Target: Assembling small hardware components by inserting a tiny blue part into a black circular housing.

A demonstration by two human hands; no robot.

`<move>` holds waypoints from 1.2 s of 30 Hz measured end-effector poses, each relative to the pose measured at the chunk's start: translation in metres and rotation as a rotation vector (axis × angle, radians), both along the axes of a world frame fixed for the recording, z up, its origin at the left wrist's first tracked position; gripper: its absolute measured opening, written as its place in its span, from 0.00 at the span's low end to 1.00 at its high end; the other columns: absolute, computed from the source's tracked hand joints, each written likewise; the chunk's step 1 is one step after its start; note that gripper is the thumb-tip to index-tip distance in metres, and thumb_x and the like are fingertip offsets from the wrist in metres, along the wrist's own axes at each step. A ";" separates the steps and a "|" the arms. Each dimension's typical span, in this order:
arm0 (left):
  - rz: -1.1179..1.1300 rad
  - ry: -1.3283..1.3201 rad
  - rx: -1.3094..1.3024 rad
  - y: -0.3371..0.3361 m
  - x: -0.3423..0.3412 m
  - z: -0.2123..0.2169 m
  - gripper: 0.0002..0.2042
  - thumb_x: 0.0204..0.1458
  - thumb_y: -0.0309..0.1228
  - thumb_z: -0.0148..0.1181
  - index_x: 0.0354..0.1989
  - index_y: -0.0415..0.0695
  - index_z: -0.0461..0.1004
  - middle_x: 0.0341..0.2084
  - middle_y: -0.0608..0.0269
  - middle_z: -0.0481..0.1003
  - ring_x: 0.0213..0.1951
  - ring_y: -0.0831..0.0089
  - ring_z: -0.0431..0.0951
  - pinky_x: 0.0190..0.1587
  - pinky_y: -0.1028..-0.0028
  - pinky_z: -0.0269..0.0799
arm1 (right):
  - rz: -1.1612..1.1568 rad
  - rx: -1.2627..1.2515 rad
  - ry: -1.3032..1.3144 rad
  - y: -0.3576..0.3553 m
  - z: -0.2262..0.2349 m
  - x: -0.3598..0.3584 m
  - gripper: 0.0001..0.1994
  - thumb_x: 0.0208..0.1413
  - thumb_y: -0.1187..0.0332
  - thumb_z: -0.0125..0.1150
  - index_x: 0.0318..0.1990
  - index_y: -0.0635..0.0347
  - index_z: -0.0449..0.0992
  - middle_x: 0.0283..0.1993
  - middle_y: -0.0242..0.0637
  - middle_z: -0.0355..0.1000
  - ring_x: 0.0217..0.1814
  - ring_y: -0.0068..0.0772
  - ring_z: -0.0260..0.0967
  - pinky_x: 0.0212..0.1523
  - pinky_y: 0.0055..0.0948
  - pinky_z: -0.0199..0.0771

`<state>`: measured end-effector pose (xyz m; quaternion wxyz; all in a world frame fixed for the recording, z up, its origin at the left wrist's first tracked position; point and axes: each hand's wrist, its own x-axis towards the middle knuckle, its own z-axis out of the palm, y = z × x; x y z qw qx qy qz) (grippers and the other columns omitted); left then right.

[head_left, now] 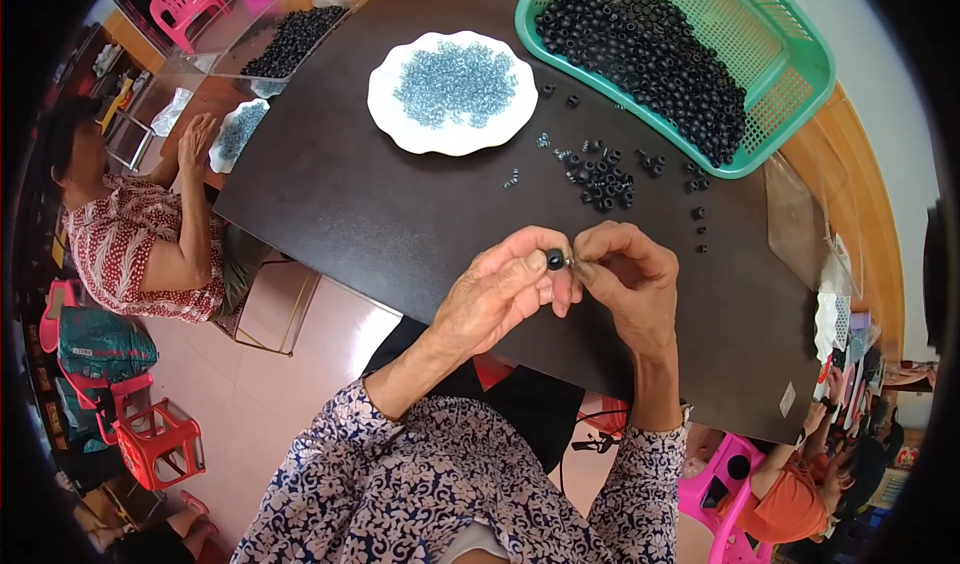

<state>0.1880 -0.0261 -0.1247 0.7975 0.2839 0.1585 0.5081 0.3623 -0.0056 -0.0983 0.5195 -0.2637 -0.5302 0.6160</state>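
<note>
Green mesh basket (800,64), far right on the dark table (400,224): heaped with black beads (650,54), too many to count. One white scalloped plate (385,99), far centre: pile of small pale-blue clear bits (455,84), uncountable. Loose cluster of black beads (603,179) on the table between plate and basket, roughly twenty, plus a few strays to its right.

Both hands raised over the near table edge, forearms in from below, wrists bent inward, fingertips meeting. Left hand (500,294): thumb and forefinger pinch one black bead (554,259). Right hand (625,274): fingers clenched on a tiny pale piece (570,261) pressed against that bead.

Far left: a second person in a red-patterned top (120,244), with a second small plate (238,132) and a clear tray of black beads (290,39).
</note>
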 end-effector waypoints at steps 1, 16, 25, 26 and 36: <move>-0.017 -0.021 0.006 0.000 0.001 -0.001 0.16 0.66 0.35 0.45 0.52 0.33 0.65 0.32 0.51 0.73 0.38 0.64 0.75 0.44 0.69 0.72 | 0.003 0.001 0.001 -0.001 0.000 -0.001 0.06 0.52 0.85 0.60 0.37 0.68 0.74 0.36 0.38 0.71 0.32 0.25 0.69 0.32 0.23 0.72; 0.044 0.047 -0.058 0.002 0.002 -0.001 0.15 0.65 0.34 0.47 0.52 0.34 0.66 0.28 0.57 0.73 0.35 0.67 0.74 0.42 0.70 0.71 | -0.027 0.061 -0.053 -0.001 -0.002 -0.002 0.07 0.52 0.86 0.60 0.38 0.69 0.74 0.36 0.38 0.71 0.32 0.25 0.70 0.34 0.23 0.72; 0.199 0.402 0.165 0.001 -0.006 -0.001 0.14 0.66 0.34 0.47 0.50 0.35 0.67 0.31 0.60 0.73 0.36 0.75 0.73 0.45 0.76 0.69 | -0.100 0.099 -0.157 -0.001 -0.004 -0.002 0.07 0.50 0.86 0.60 0.36 0.66 0.73 0.35 0.33 0.69 0.36 0.20 0.65 0.36 0.17 0.65; 0.200 0.400 0.165 0.001 -0.005 0.000 0.14 0.66 0.34 0.47 0.50 0.35 0.67 0.31 0.60 0.73 0.36 0.75 0.73 0.45 0.76 0.69 | -0.103 0.094 -0.156 -0.001 -0.005 -0.002 0.07 0.50 0.86 0.59 0.36 0.66 0.73 0.35 0.33 0.69 0.36 0.20 0.65 0.36 0.17 0.65; 0.325 0.774 0.373 -0.006 -0.001 0.012 0.09 0.65 0.26 0.45 0.45 0.35 0.70 0.29 0.65 0.73 0.33 0.80 0.72 0.41 0.78 0.70 | -0.085 0.088 -0.189 -0.001 -0.011 -0.003 0.08 0.49 0.86 0.59 0.36 0.67 0.73 0.35 0.33 0.70 0.36 0.20 0.66 0.39 0.19 0.68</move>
